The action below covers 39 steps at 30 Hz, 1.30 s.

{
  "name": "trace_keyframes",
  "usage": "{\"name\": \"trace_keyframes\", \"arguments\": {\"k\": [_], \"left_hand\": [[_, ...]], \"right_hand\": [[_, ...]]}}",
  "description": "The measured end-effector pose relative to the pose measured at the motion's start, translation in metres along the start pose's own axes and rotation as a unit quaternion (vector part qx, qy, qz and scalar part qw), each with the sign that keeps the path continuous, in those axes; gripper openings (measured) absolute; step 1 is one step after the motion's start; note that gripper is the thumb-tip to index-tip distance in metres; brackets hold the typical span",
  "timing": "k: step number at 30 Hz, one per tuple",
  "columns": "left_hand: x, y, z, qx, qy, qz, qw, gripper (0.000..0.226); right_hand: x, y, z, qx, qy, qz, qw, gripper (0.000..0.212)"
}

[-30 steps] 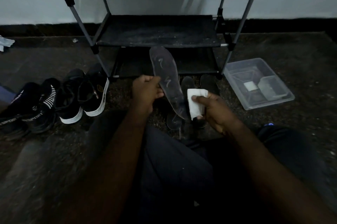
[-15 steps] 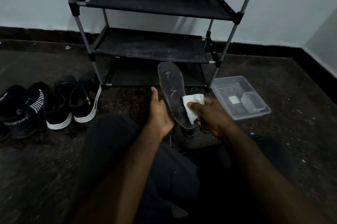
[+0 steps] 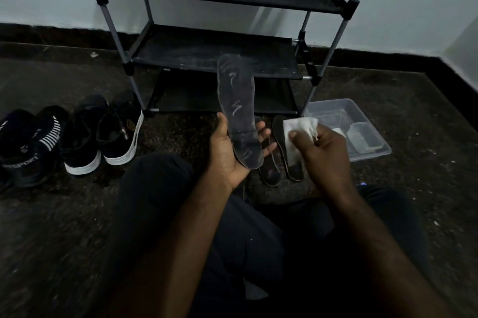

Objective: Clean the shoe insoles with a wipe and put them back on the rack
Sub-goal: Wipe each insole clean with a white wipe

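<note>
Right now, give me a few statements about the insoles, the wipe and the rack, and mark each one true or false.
1. The left hand holds a grey insole by its lower end. True.
2. The white wipe presses on that insole. False: the right hand holds it apart, to the right.
3. The shoes stand on the shoe rack. False: they stand on the floor, left of it.
4. Two dark insoles lie on the floor. True.

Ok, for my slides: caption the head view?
Left hand holds an insole; right hand pinches a wipe, facing the shoe rack.
</note>
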<state>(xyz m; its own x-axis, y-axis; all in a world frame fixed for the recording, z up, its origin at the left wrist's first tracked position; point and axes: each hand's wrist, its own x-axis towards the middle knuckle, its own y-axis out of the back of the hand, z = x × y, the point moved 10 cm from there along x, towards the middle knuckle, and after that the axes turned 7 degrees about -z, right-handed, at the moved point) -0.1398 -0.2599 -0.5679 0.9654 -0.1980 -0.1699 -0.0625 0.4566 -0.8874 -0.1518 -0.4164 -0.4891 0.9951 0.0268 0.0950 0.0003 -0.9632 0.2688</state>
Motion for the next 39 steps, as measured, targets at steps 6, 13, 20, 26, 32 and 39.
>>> {"name": "trace_keyframes", "arguments": {"k": [6,13,20,26,32,39], "left_hand": [[-0.004,-0.008,0.005,-0.011,-0.017,-0.009,1.000,0.060],[-0.007,-0.002,0.013,0.042,-0.037,0.031,0.998,0.070],[-0.005,-0.002,0.019,0.033,-0.060,0.036,0.997,0.069],[-0.004,-0.002,0.022,0.000,-0.064,0.014,0.998,0.069],[-0.006,-0.006,0.022,0.011,-0.069,0.008,0.998,0.068],[-0.008,-0.010,0.020,0.014,-0.066,-0.009,0.998,0.071]], "right_hand": [[-0.008,-0.033,-0.051,-0.257,0.178,0.004,0.950,0.004],[-0.018,-0.067,-0.044,-0.260,0.188,-0.082,0.944,0.021],[-0.015,-0.063,-0.044,-0.232,0.164,-0.048,0.958,0.011],[-0.033,-0.077,-0.024,-0.072,0.079,-0.143,0.984,0.020],[-0.026,-0.072,-0.026,-0.201,0.112,-0.110,0.967,0.018],[-0.023,-0.057,-0.028,-0.185,0.114,-0.075,0.973,0.014]]}}
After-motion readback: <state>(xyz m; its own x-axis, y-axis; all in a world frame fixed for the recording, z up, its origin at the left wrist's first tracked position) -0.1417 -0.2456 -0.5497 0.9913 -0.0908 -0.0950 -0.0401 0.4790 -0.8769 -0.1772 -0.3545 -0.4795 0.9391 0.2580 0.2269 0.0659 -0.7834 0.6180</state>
